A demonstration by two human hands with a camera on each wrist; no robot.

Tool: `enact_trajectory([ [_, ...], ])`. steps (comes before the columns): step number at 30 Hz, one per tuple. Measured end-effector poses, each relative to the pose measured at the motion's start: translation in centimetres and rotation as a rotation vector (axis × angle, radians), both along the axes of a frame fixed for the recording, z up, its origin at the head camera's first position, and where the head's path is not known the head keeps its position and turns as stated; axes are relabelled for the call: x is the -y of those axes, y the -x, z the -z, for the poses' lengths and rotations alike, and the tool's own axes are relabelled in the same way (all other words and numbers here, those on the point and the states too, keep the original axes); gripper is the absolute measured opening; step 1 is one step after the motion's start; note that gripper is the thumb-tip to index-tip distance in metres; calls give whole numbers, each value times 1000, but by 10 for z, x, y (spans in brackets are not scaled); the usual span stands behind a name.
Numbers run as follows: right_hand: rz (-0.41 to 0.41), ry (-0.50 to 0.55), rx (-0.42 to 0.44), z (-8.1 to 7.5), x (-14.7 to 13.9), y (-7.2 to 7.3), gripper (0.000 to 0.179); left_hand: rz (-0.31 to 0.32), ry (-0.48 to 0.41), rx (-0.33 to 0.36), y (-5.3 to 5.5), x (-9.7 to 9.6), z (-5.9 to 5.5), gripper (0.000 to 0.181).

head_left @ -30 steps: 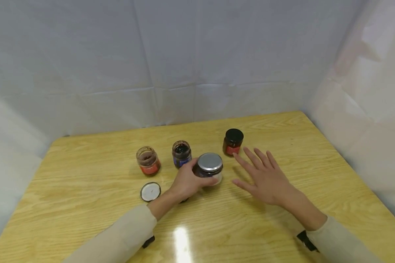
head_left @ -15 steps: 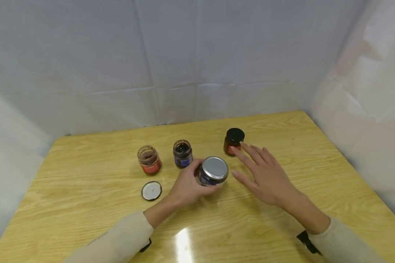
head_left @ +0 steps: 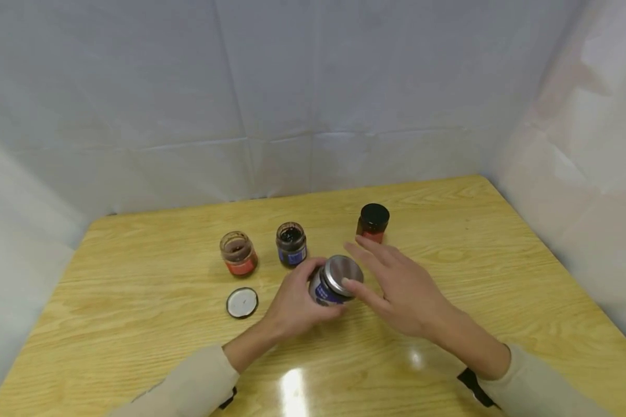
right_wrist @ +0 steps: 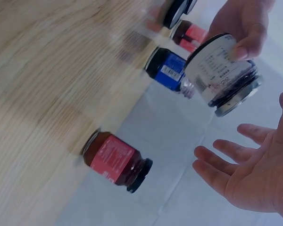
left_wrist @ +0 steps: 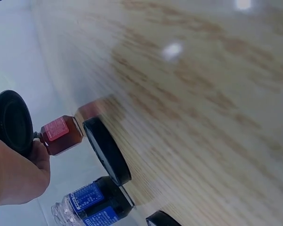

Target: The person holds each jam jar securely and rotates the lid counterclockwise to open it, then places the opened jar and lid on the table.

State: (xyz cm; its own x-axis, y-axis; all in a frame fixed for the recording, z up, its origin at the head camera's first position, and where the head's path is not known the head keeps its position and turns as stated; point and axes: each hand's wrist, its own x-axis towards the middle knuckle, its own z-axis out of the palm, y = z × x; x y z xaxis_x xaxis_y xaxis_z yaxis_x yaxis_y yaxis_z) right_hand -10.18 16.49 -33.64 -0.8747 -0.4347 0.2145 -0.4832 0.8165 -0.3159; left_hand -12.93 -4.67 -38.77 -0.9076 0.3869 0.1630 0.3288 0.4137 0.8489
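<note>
My left hand [head_left: 294,304] grips a glass jar [head_left: 320,291] with a white-and-blue label around its body. The jar is held tilted above the table, its silver lid [head_left: 346,269] on and facing my right hand [head_left: 409,295]. That hand is open, fingers spread, close to the lid; the right wrist view shows a gap between them. To its far side stands a closed red-label jar [head_left: 374,219] with a black lid. Beyond my left hand are an open blue-label jar [head_left: 292,246] with dark contents and an open red-label jar [head_left: 239,260].
A loose lid [head_left: 242,302] lies on the wooden table [head_left: 135,313], pale inside up, left of my left hand. The left wrist view shows two black-rimmed lids, one of them [left_wrist: 107,150] near the blue-label jar. White sheeting [head_left: 292,104] surrounds the table.
My left hand has lifted the silver-lidded jar, drawn it slightly nearer and tilted it rightward. My right hand has moved left, from apart to beside the lid.
</note>
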Motion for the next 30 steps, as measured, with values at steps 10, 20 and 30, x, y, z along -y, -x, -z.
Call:
enact_trajectory([
  [10, -13, -12, 21, 3, 14, 0, 63, -12, 19, -21, -5, 4, -2, 66],
  [20, 17, -31, 7, 7, 20, 1, 65, -32, 78, -83, -7, 8, -4, 66],
  [30, 39, -54, -8, 10, 24, 1, 67, 8, 106, -136, -8, 11, -5, 69],
])
